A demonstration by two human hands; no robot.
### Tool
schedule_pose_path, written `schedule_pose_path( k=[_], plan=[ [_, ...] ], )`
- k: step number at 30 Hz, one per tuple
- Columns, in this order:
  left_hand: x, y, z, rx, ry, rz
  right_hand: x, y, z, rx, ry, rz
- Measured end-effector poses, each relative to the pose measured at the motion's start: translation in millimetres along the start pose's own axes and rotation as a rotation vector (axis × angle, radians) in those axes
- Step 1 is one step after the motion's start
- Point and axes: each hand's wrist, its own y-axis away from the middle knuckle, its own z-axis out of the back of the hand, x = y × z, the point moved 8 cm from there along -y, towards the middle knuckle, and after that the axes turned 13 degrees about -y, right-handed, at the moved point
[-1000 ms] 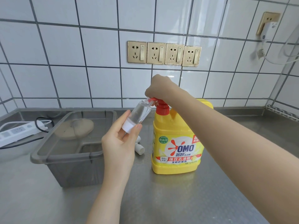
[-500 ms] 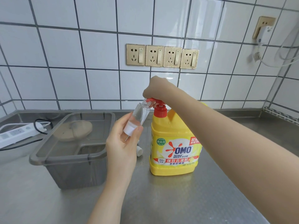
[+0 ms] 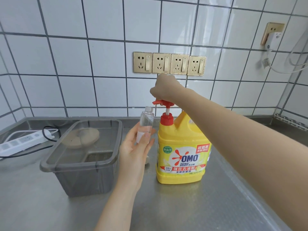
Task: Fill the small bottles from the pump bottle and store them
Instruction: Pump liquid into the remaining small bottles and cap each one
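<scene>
Head view: left hand (image 3: 133, 152) is pinching 1 small clear bottle (image 3: 145, 124) btwn thumb and fingers, upright, open neck just below red pump spout (image 3: 162, 102). Right hand (image 3: 164, 88) is curling over pump head of 1 yellow pump bottle (image 3: 181, 155); fingertips hidden. Grey lidded bin (image 3: 83, 155) is sitting to the left, white power strip (image 3: 23, 143) behind it. Steel counter (image 3: 200, 205), white tile wall, 4 gold sockets (image 3: 169, 63) in a row.

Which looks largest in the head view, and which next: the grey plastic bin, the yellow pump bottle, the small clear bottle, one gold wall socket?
1. Grey plastic bin
2. Yellow pump bottle
3. Small clear bottle and gold wall socket: they look nearly alike, and the socket is farther away, so I do not rank them.
</scene>
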Motion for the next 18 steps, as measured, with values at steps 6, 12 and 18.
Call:
schedule_pose_path(
  k=[6, 12, 18],
  plan=[
    [-5.3, 2.4, 7.8, -0.041, -0.09, -0.002, 11.0, 4.4, 11.4, -0.01, -0.048, 0.045],
    [-12.1, 24.5, 22.2, -0.027, -0.18, 0.027, 31.8, 38.9, 31.5, -0.045, -0.151, 0.14],
    [-7.9, 62.1, 44.6, 0.058, -0.278, 0.043, 46.6, 94.2, 41.5, -0.083, -0.334, 0.186]
  ],
)
